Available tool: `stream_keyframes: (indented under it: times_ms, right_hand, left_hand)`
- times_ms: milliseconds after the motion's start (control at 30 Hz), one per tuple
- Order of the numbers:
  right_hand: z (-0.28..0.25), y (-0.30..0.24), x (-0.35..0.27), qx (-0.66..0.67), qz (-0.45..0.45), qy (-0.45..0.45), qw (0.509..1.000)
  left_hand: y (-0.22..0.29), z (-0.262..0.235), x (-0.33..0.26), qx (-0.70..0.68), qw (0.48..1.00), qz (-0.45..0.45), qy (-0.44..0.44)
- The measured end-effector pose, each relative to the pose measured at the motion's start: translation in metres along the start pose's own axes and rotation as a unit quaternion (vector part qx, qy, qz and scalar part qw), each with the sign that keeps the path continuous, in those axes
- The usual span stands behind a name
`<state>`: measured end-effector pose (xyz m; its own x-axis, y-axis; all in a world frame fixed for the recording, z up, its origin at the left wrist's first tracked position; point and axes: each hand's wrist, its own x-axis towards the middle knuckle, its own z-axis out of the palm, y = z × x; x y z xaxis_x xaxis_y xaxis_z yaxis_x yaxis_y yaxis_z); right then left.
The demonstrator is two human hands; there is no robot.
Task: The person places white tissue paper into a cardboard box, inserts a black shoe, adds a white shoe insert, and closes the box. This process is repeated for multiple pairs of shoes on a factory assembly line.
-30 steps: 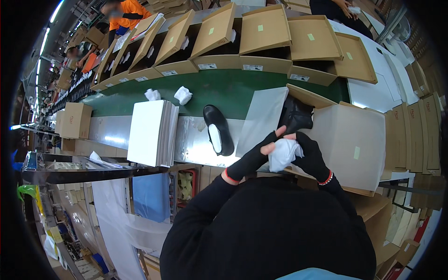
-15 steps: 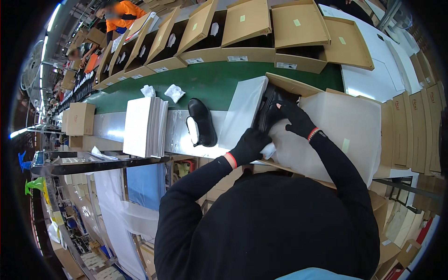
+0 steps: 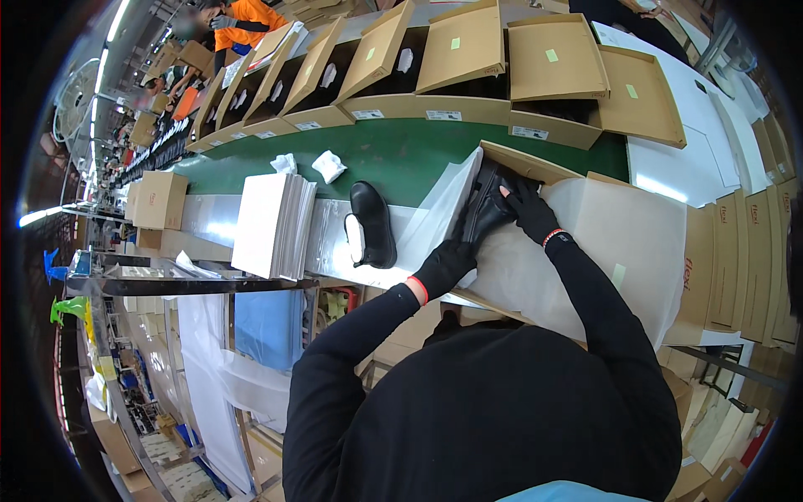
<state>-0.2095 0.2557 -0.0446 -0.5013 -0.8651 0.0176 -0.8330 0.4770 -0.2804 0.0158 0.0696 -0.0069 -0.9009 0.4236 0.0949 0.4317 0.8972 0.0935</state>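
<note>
A black shoe (image 3: 487, 203) lies in an open cardboard shoebox (image 3: 520, 159) lined with thin white tissue paper (image 3: 615, 230). My left hand (image 3: 446, 268), in a black glove with bare fingertips, is closed around the shoe's near end. At the far end of the same shoe, my right hand (image 3: 532, 214) grips it from the right, with the thumb on top. The undersides of both hands' fingers are hidden. A second black shoe (image 3: 374, 226), with white filling in its opening, rests on the metal table edge to the left.
A stack of white sheets (image 3: 269, 224) stands left of the second shoe. Behind it, two crumpled paper wads (image 3: 328, 166) lie on the green belt (image 3: 401, 138). Open shoeboxes (image 3: 468, 109) line the far side. Upright cartons (image 3: 723, 259) crowd the right. A person in orange (image 3: 251, 21) stands far left.
My left hand has moved a little toward the near end of the shoe, and the shoe has shifted slightly. The tissue left of it looks more folded. The person in orange has raised a hand.
</note>
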Motion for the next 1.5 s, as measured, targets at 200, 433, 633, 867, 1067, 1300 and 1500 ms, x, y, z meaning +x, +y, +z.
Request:
stream_keyframes:
  times_ms: [200, 433, 633, 867, 1067, 1300, 1500]
  right_hand:
    - [-0.032, -0.014, -0.034, 0.075, 0.031, 0.090, 0.993]
    - [-0.104, -0.050, -0.120, 0.108, 0.088, 0.193, 0.971]
    - [-0.113, -0.079, -0.141, 0.121, 0.147, 0.225, 0.956]
    - [-0.132, -0.100, -0.135, 0.084, 0.150, 0.205, 0.963]
    - [-0.184, -0.154, -0.058, 0.232, -0.066, 0.276, 0.930]
    - [-0.145, -0.163, -0.031, 0.133, -0.134, 0.123, 0.974]
    - [-0.092, -0.090, -0.091, 0.000, 0.031, 0.009, 0.999]
  left_hand:
    - [0.005, -0.096, 0.026, -0.177, 0.975, -0.097, 0.096]
    - [-0.034, 0.058, -0.095, -0.149, 0.908, -0.366, 0.141]
    - [-0.032, 0.073, -0.082, -0.036, 0.957, -0.258, 0.124]
    - [-0.018, -0.050, -0.057, -0.234, 0.842, -0.356, 0.331]
    - [0.034, -0.096, 0.026, -0.287, 0.949, -0.053, 0.122]
    - [0.035, -0.195, 0.043, -0.391, 0.878, 0.185, -0.205]
    - [-0.003, -0.266, 0.002, -0.956, 0.215, 0.150, -0.132]
